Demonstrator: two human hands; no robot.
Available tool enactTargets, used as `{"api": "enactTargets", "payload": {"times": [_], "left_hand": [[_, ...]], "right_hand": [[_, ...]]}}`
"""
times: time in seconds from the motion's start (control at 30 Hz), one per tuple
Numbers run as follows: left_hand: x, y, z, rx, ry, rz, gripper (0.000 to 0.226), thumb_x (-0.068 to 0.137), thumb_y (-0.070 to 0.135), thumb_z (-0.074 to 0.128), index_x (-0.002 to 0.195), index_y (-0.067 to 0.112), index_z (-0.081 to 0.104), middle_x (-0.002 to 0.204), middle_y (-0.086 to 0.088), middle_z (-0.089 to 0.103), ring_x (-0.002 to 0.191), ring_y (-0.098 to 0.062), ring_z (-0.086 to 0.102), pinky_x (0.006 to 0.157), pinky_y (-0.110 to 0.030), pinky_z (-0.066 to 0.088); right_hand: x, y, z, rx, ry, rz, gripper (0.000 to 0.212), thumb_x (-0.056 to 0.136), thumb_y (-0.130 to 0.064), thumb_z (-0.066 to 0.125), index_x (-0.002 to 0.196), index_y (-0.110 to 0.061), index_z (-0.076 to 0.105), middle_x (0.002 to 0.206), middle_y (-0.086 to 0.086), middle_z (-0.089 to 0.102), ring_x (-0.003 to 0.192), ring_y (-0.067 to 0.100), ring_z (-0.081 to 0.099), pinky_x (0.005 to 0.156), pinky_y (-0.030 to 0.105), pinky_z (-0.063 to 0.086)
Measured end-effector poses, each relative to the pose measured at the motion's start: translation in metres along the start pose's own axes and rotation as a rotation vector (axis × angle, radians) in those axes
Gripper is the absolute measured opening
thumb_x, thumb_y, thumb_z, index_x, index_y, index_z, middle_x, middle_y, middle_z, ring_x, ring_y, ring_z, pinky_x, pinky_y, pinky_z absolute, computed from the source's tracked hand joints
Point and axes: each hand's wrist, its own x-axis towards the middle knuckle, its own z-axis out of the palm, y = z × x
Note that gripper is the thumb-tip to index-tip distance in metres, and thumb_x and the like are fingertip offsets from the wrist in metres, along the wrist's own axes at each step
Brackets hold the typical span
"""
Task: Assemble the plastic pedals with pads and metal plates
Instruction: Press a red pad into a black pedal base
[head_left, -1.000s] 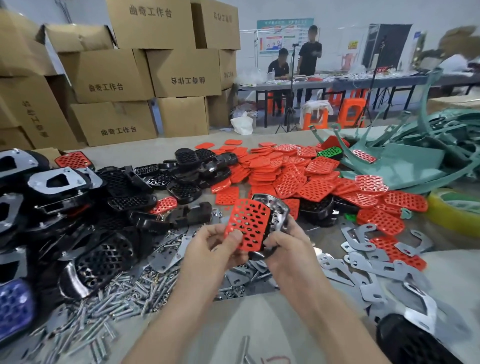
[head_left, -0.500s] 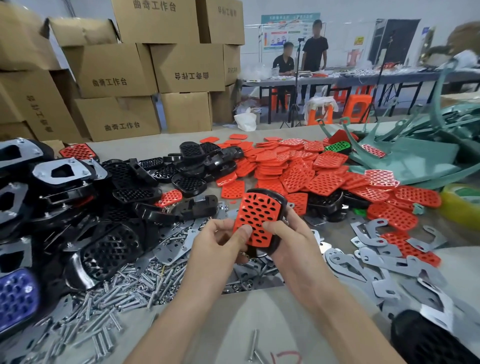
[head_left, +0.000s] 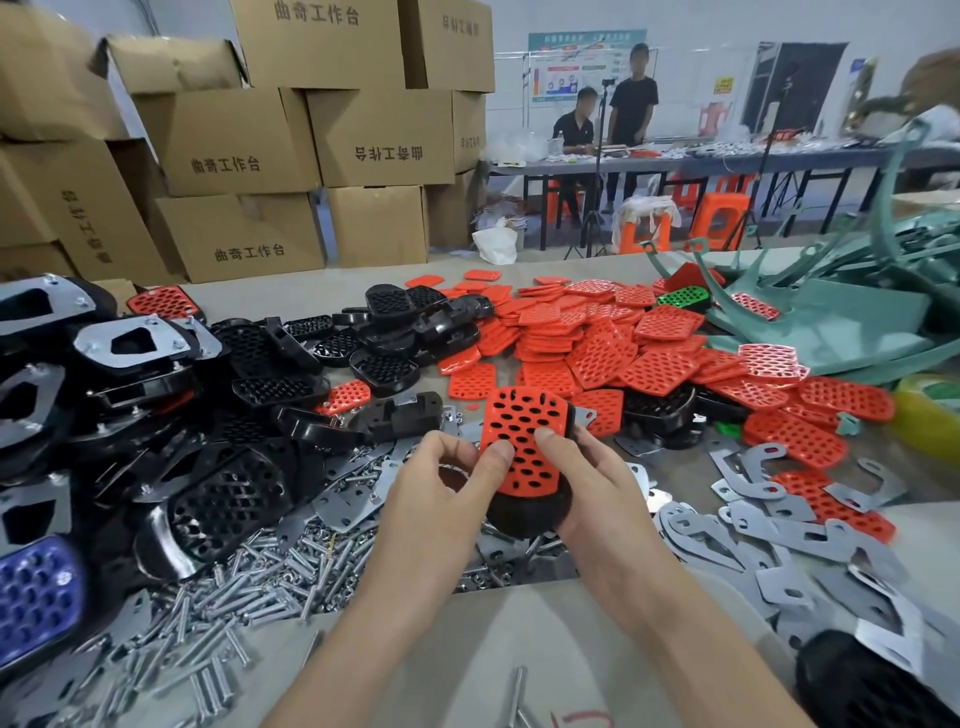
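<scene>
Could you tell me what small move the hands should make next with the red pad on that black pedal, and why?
Probably press both thumbs down along the red pad to seat it fully. It already lies on the black pedal, with the left hand and right hand each in a grip at its edges, thumbs on its face. Whether it has fully seated cannot be seen.
</scene>
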Motion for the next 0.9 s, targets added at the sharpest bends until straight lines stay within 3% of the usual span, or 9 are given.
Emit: {"api": "enactTargets", "payload": {"times": [0.13,0.27,0.33,0.4,0.5,0.7,0.8,0.9], "left_hand": [[0.0,0.001,0.0,-0.037,-0.019,-0.017,0.033,0.087,0.053,0.066,0.083,0.021,0.058,0.071,0.011,0.071,0.051,-0.002,0.055,0.058,-0.025,0.044],[0.001,0.0,-0.002,-0.051,-0.013,0.017,0.031,0.09,0.049,0.064,0.085,0.019,0.059,0.068,0.015,0.069,0.051,-0.001,0.055,0.052,-0.012,0.041],[0.006,0.0,-0.005,-0.156,0.04,0.011,0.027,0.095,0.041,0.062,0.088,0.015,0.058,0.062,0.013,0.065,0.052,-0.006,0.054,0.055,-0.018,0.044],[0.013,0.0,-0.012,-0.372,0.085,-0.054,0.019,0.099,0.027,0.059,0.092,0.009,0.057,0.058,0.009,0.06,0.05,-0.008,0.054,0.055,-0.023,0.049],[0.014,0.0,-0.017,-0.544,0.032,-0.129,0.014,0.098,0.018,0.059,0.096,0.004,0.061,0.062,0.003,0.06,0.052,-0.007,0.056,0.051,-0.021,0.051],[0.0,-0.005,-0.009,-0.217,-0.076,-0.01,0.017,0.096,0.023,0.063,0.096,0.006,0.059,0.07,0.002,0.069,0.057,-0.01,0.061,0.053,-0.025,0.051],[-0.002,-0.005,-0.007,-0.078,-0.044,0.057,0.016,0.094,0.032,0.066,0.089,0.017,0.061,0.076,0.007,0.073,0.065,-0.007,0.065,0.064,-0.03,0.05],[-0.004,-0.005,-0.003,-0.002,-0.027,0.085,0.018,0.092,0.037,0.068,0.086,0.021,0.061,0.083,0.01,0.075,0.077,-0.007,0.07,0.075,-0.036,0.056]], "right_hand": [[0.001,0.0,0.0,0.053,0.0,0.019,0.024,0.089,-0.031,0.067,0.11,-0.024,0.077,0.115,0.01,0.077,0.106,0.028,0.074,0.086,0.045,0.062],[0.001,-0.003,0.003,0.152,0.026,0.062,0.021,0.097,-0.019,0.064,0.114,-0.014,0.075,0.115,0.014,0.076,0.105,0.029,0.075,0.077,0.04,0.063],[0.001,-0.006,0.005,0.194,0.067,0.09,0.03,0.1,-0.019,0.057,0.126,-0.009,0.068,0.12,0.017,0.074,0.112,0.034,0.071,0.089,0.048,0.062],[0.001,-0.01,0.006,0.225,0.11,0.119,0.034,0.103,-0.018,0.053,0.133,-0.006,0.062,0.127,0.02,0.07,0.121,0.039,0.066,0.105,0.056,0.051],[-0.001,-0.014,0.008,0.219,0.127,0.132,0.037,0.105,-0.019,0.049,0.136,-0.002,0.059,0.132,0.023,0.067,0.125,0.041,0.062,0.11,0.06,0.045],[0.0,-0.013,0.008,0.119,0.07,0.127,0.047,0.105,-0.04,0.045,0.134,-0.007,0.06,0.122,0.018,0.073,0.116,0.039,0.069,0.102,0.06,0.052],[-0.001,-0.007,0.006,0.033,0.041,0.065,0.058,0.087,-0.053,0.06,0.127,-0.012,0.066,0.117,0.013,0.076,0.11,0.032,0.073,0.098,0.056,0.056],[-0.002,-0.001,0.005,-0.077,0.01,0.012,0.04,0.087,-0.057,0.069,0.114,-0.027,0.075,0.115,0.007,0.077,0.109,0.027,0.073,0.099,0.052,0.056]]}}
